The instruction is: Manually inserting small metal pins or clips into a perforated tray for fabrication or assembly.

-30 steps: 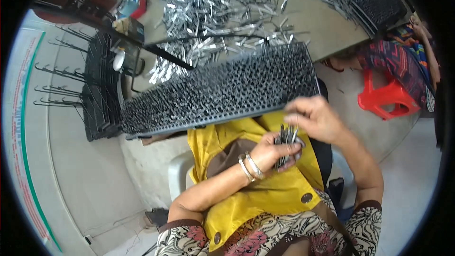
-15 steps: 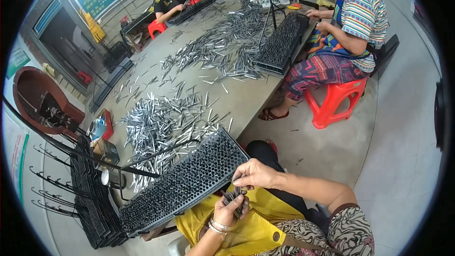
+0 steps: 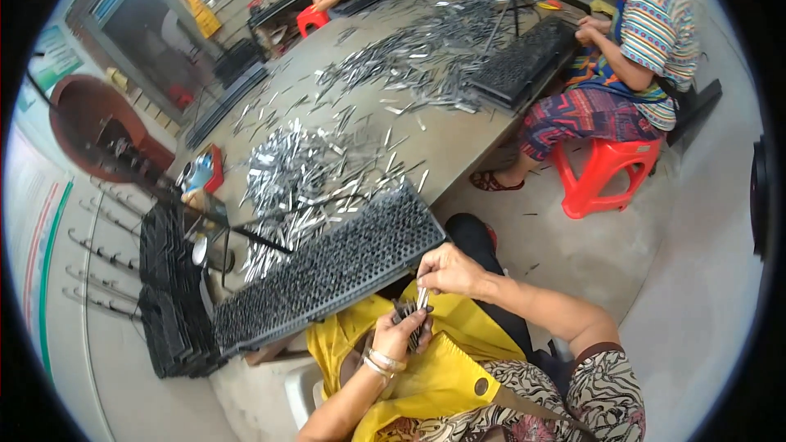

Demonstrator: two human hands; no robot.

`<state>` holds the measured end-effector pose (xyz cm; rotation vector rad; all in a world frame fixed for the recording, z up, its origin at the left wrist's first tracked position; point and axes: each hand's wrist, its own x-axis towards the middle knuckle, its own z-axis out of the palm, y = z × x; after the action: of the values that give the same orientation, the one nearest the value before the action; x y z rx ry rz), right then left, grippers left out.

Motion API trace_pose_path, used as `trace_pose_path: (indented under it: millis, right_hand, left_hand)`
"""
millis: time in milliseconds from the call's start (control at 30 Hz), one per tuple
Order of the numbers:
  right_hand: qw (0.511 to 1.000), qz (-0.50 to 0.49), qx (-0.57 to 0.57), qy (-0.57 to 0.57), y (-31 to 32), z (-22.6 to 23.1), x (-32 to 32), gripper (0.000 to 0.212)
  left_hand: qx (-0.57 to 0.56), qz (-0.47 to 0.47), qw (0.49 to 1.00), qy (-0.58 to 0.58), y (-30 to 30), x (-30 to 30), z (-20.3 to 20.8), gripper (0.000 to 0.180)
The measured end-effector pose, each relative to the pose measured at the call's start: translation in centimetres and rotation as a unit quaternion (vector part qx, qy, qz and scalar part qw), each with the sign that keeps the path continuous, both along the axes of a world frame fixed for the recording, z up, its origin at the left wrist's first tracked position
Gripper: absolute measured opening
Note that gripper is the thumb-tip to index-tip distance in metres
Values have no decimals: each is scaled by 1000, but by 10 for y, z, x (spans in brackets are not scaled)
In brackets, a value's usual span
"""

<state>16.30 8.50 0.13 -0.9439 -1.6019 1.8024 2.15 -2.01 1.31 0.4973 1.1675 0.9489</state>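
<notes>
My left hand (image 3: 396, 336) is closed round a bundle of thin dark metal pieces (image 3: 405, 310), which fan upward above my lap. Just above it, my right hand (image 3: 449, 270) pinches a slim, shiny metal piece (image 3: 422, 297) by its upper end. The lower end of that piece meets the bundle. In front of both hands a long black tray (image 3: 336, 277), covered with rows of small holes, leans at a slant on the table edge. A yellow apron (image 3: 446, 376) lies under my forearms.
Loose metal pieces (image 3: 286, 165) lie heaped on the table (image 3: 282, 86) behind the tray. Black racks with hooks (image 3: 168, 278) are stacked at the left, near a metal cup (image 3: 205, 252). A co-worker sits at right on a red stool (image 3: 602, 180), beside another black tray (image 3: 528, 61).
The whole view has shifted, with the table now further right and higher. My right hand has risen slightly off the bundle, and a shiny piece now shows in its fingers.
</notes>
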Motion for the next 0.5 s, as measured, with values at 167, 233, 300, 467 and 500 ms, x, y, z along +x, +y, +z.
trace_pose_path:
  millis: [167,233,300,467,500]
  right_hand:
    - [1000,-10,-28,-6,-8,3,1,9]
    - [999,0,-50,8,-12,7,1,6]
    - [999,12,-41,6,-16,9,-1,5]
    - [999,17,-14,38,-23,6,-1,5]
    - [999,2,-18,48,-20,5,-1,5]
  left_hand:
    - [-6,-25,999,32,-3,3,12,11]
    - [-12,-40,999,34,-9,1,14,12]
    - [-9,-19,1000,14,-16,3,15,12]
    - [-14,-9,1000,-9,-26,2,13,12]
    - [-22,-9,1000,-3,-26,2,13,12]
